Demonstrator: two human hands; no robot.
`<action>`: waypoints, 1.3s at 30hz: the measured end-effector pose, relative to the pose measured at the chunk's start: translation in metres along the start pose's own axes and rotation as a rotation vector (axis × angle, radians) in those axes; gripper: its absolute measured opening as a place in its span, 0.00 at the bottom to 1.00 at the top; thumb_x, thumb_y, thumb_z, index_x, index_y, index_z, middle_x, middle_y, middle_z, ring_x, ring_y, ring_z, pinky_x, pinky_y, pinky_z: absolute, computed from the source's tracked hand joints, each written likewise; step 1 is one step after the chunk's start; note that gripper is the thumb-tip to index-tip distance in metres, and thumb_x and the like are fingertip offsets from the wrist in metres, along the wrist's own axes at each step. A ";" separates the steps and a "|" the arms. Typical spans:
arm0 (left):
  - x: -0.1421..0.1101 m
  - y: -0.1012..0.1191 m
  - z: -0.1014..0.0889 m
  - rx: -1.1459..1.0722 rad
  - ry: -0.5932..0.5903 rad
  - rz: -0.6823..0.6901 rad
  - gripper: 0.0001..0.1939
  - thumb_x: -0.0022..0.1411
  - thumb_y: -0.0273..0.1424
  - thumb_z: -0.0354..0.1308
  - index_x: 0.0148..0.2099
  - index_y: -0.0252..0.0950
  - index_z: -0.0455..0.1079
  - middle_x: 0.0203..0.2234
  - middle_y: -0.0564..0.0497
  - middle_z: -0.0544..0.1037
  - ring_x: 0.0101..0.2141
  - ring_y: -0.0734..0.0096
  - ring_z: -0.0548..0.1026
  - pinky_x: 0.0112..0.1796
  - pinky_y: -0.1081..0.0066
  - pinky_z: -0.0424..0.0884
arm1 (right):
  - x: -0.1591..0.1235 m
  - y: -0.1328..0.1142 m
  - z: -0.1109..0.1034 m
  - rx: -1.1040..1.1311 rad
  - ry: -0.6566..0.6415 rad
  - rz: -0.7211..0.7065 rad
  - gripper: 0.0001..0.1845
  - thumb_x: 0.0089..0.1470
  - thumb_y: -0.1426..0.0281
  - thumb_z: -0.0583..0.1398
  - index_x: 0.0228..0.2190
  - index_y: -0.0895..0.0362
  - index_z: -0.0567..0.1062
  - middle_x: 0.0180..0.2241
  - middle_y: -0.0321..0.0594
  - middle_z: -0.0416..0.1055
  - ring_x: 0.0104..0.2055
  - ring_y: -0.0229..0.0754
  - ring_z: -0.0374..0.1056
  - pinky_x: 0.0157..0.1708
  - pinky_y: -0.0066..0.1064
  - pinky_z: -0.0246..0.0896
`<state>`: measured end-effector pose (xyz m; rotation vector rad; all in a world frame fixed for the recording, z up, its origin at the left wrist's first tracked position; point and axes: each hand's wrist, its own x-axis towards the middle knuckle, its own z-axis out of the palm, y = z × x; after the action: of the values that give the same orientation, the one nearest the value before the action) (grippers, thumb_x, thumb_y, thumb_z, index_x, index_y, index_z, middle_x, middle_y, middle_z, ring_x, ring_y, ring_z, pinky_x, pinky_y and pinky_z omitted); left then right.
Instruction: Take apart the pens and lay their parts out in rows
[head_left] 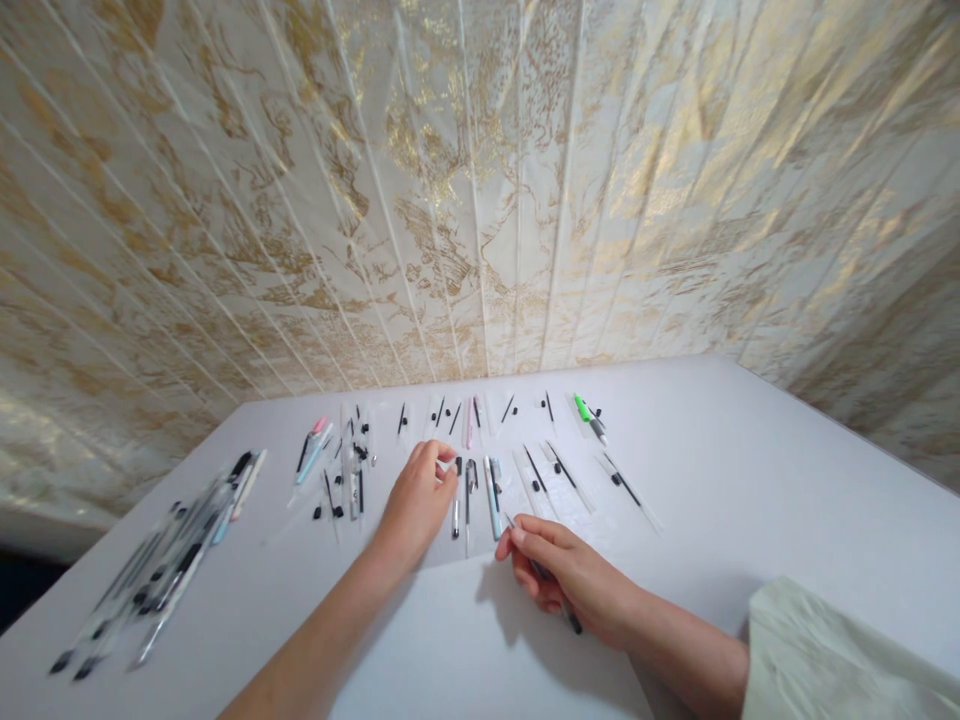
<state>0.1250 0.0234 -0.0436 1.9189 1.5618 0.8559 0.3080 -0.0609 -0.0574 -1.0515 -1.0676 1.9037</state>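
My left hand [424,495] reaches over the middle of the table, with thumb and forefinger curled together at a black pen cap [458,465]. Below that cap lies a clear-and-white pen barrel [455,515]. In my right hand [555,570], closed fingers hold a slim pen [571,618]; its thin tip points up and left, and its dark end sticks out under the palm. Just left of the right fingertips are a light-blue pen [492,500] and a clear pen with a dark clip [470,485]. Most of the held pen is hidden by the fingers.
A loose pile of pens [180,560] lies at the left. Pen parts in clear barrels, with dark refills [574,465] and black caps, are spread in rows across the table. A green highlighter [582,408] is at the back right. A white sheet [450,630] lies in front.
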 end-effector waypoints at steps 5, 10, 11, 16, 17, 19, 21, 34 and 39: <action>-0.024 0.034 0.002 -0.507 -0.542 -0.110 0.12 0.59 0.36 0.53 0.42 0.35 0.69 0.27 0.51 0.73 0.31 0.70 0.71 0.35 0.70 0.66 | -0.001 0.000 0.000 0.144 -0.035 -0.055 0.16 0.57 0.56 0.54 0.31 0.57 0.69 0.17 0.27 0.58 0.15 0.28 0.40 0.15 0.23 0.39; -0.032 0.039 0.006 -0.673 -0.602 -0.128 0.12 0.58 0.37 0.57 0.39 0.34 0.71 0.20 0.55 0.68 0.27 0.74 0.68 0.34 0.72 0.63 | -0.002 -0.002 0.001 0.227 -0.081 -0.075 0.18 0.58 0.55 0.54 0.33 0.58 0.70 0.16 0.27 0.56 0.15 0.29 0.39 0.16 0.23 0.40; -0.030 0.038 0.006 -0.677 -0.578 -0.131 0.11 0.58 0.38 0.57 0.37 0.34 0.71 0.20 0.55 0.68 0.27 0.74 0.68 0.34 0.73 0.63 | -0.002 -0.002 0.000 0.233 -0.088 -0.076 0.18 0.58 0.56 0.53 0.34 0.58 0.71 0.16 0.27 0.57 0.15 0.29 0.39 0.16 0.23 0.40; -0.012 0.026 0.001 -0.774 -0.200 -0.199 0.13 0.55 0.40 0.60 0.35 0.35 0.70 0.27 0.53 0.71 0.28 0.76 0.67 0.34 0.75 0.65 | 0.001 -0.001 -0.004 0.243 -0.027 -0.047 0.22 0.58 0.53 0.52 0.33 0.60 0.72 0.18 0.29 0.59 0.16 0.29 0.42 0.17 0.24 0.43; -0.009 0.023 0.000 -0.808 -0.130 -0.217 0.13 0.54 0.40 0.60 0.36 0.35 0.69 0.28 0.53 0.70 0.28 0.77 0.67 0.34 0.75 0.65 | 0.002 0.000 -0.005 0.242 -0.002 -0.049 0.22 0.58 0.53 0.53 0.33 0.60 0.71 0.18 0.30 0.59 0.16 0.29 0.42 0.17 0.24 0.42; -0.005 0.020 0.000 -0.864 -0.052 -0.248 0.14 0.52 0.40 0.62 0.35 0.35 0.69 0.27 0.54 0.70 0.27 0.78 0.67 0.34 0.75 0.66 | 0.005 0.002 -0.008 0.245 0.044 -0.072 0.21 0.58 0.54 0.53 0.31 0.59 0.71 0.17 0.29 0.59 0.16 0.29 0.43 0.17 0.24 0.42; -0.006 0.019 0.001 -0.898 -0.065 -0.257 0.14 0.52 0.40 0.62 0.35 0.35 0.69 0.27 0.55 0.70 0.27 0.78 0.67 0.33 0.76 0.66 | 0.006 0.004 -0.009 0.252 0.077 -0.100 0.20 0.57 0.53 0.53 0.30 0.59 0.70 0.16 0.29 0.58 0.16 0.29 0.43 0.17 0.24 0.42; -0.024 0.032 0.011 -0.809 -0.356 -0.226 0.20 0.56 0.43 0.59 0.43 0.33 0.75 0.28 0.49 0.74 0.28 0.74 0.70 0.34 0.73 0.68 | 0.008 -0.001 -0.010 0.307 0.131 -0.089 0.21 0.54 0.54 0.57 0.21 0.56 0.63 0.12 0.25 0.50 0.15 0.30 0.39 0.17 0.25 0.38; -0.025 0.030 0.014 -0.877 -0.352 -0.227 0.19 0.56 0.43 0.60 0.43 0.34 0.75 0.28 0.50 0.75 0.29 0.74 0.71 0.36 0.72 0.69 | 0.009 0.001 -0.013 0.333 0.138 -0.130 0.20 0.54 0.55 0.58 0.22 0.57 0.65 0.13 0.25 0.52 0.16 0.29 0.40 0.18 0.25 0.39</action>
<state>0.1521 -0.0070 -0.0347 1.1488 0.9277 0.8463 0.3154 -0.0495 -0.0651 -0.8853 -0.6935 1.7984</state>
